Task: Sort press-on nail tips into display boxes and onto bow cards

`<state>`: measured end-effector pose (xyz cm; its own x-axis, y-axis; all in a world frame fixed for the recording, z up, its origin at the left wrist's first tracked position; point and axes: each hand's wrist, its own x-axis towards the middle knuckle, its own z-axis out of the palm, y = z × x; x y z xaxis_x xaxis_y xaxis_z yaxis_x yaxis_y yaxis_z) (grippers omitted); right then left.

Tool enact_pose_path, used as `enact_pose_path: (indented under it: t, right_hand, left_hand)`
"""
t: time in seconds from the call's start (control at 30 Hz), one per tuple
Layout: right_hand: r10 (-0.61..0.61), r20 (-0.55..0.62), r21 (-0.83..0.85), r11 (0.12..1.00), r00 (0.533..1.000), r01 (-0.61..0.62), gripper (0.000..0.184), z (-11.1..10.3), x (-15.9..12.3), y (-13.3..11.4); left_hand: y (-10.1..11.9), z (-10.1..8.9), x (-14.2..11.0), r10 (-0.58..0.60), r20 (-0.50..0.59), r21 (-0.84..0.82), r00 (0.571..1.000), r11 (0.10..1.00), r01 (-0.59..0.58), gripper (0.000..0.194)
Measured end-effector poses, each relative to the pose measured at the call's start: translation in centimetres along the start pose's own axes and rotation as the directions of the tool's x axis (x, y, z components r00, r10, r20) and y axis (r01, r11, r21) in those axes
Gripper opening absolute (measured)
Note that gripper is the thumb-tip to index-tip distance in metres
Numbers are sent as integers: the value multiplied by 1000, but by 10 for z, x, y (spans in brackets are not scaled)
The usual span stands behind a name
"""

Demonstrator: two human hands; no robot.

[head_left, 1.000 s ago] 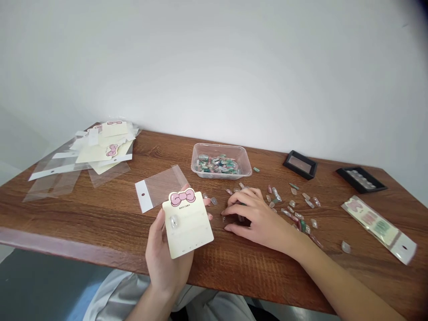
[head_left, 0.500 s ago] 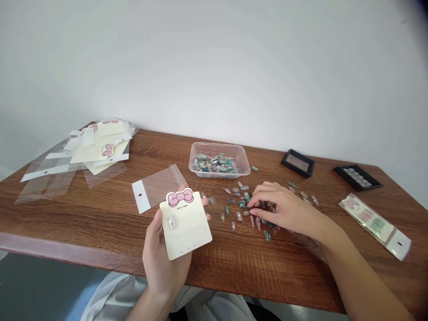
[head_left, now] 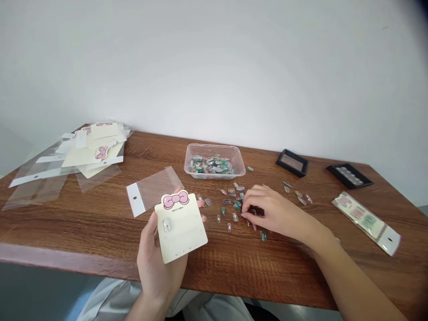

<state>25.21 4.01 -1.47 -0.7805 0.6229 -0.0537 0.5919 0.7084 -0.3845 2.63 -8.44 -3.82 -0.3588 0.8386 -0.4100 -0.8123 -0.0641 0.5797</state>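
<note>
My left hand (head_left: pixel 160 263) is closed on a cream backing card (head_left: pixel 187 229) with a pink bow at its top, held tilted above the table's front edge. One pale, shiny press-on nail (head_left: pixel 166 225) sits on the card's left side. My right hand (head_left: pixel 267 205) reaches down among loose press-on nails (head_left: pixel 235 217) in green, pink and clear tones. Its thumb and index fingertips are drawn close together; whatever lies between them is hidden. Behind the loose nails stands a clear plastic tub (head_left: pixel 214 174) holding many more nails.
A clear bag (head_left: pixel 157 187) with a white header lies left of the card. Bags and bow cards (head_left: pixel 80 156) are piled at the far left. On the right are two black frames (head_left: pixel 292 163), one holding pale pieces, and a packed card (head_left: pixel 366 220) in a bag.
My right thumb and index finger have drawn closer together over the loose nails. The whole view has shifted slightly; my left hand still holds the card.
</note>
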Motion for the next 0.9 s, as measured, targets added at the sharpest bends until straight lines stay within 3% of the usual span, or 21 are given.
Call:
enact_pose_path:
  t: [0.3, 0.53, 0.9]
  right_hand:
    - [-29, -96, -78, 997, 995, 22, 17, 1, -4, 2]
    - [-10, -180, -20, 1000, 984, 6, 22, -6, -7, 9]
    - [-15, -48, -13, 1000, 999, 14, 19, 3, -5, 5]
  left_hand:
    - [0, -1, 1, 17, -3, 2, 1000, 1000, -17, 63]
    - [-1, 0, 1, 36, -3, -33, 999, 999, -36, 54]
    - [-1, -1, 2, 30, 7, -18, 1000, 999, -30, 56]
